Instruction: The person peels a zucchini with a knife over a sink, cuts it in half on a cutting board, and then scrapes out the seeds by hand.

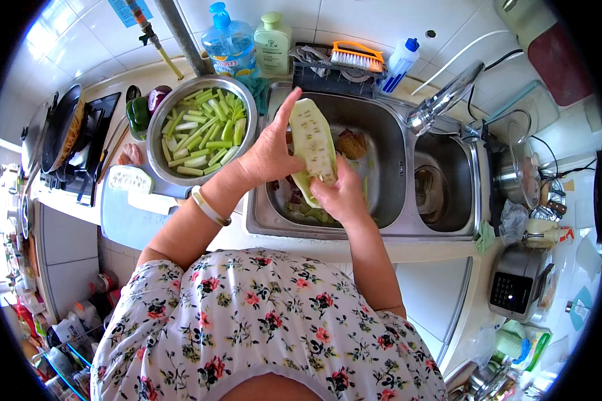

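Observation:
Over the left sink basin (386,200), my two hands hold a halved, pale green gourd-like vegetable (309,135) with its seedy cut face up. My left hand (276,145) grips its left side, thumb and fingers spread around it. On its lower right side is my right hand (342,193), the thumb on the cut face. Another cut piece (130,179) of the vegetable lies on the blue cutting board (130,220), beside a knife (152,202). Cut celery (205,130) fills a steel bowl (251,125). Peelings (321,215) and a brownish scrap (352,144) lie in the basin.
The faucet (444,100) reaches over the sink from the back right. A smaller basin (444,180) is on the right. Behind stand a pump bottle (228,47), a green bottle (273,47) and a rack with an orange brush (357,56). A pan (62,130) sits at far left.

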`<state>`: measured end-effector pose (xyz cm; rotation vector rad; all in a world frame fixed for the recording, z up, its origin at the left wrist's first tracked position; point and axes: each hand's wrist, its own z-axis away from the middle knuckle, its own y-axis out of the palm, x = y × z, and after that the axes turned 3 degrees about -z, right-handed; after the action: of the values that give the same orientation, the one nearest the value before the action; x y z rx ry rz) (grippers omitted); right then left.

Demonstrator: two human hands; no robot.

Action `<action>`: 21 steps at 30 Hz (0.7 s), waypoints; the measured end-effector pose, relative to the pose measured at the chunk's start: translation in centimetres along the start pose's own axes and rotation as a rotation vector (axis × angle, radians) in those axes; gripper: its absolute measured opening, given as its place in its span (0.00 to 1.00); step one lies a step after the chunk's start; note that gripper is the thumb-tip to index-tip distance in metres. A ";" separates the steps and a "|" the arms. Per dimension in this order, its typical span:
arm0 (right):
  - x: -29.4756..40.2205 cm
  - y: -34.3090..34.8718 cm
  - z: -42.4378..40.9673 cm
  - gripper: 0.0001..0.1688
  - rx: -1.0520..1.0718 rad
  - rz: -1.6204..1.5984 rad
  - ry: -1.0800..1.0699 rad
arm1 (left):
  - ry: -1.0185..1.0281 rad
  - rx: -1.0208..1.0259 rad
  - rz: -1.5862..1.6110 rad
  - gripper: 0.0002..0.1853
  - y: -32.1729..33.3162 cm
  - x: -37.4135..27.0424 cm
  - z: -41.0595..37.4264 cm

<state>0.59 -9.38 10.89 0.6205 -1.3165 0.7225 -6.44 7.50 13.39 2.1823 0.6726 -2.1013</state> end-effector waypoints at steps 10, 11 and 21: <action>-1.0 0.2 0.8 0.25 -0.001 -0.128 -0.032 | 0.073 0.098 -0.007 0.43 -0.2 0.8 -0.4; -1.1 0.2 0.7 0.24 0.000 -0.139 -0.034 | 0.059 0.084 0.017 0.43 -0.2 0.7 -0.4; -1.5 -0.2 0.9 0.25 0.104 -0.188 0.058 | -0.021 0.197 -0.199 0.36 -2.0 -1.0 -1.7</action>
<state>0.02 -10.42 9.55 0.7904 -1.1549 0.6530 -5.51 9.57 15.07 2.2719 0.7393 -2.3794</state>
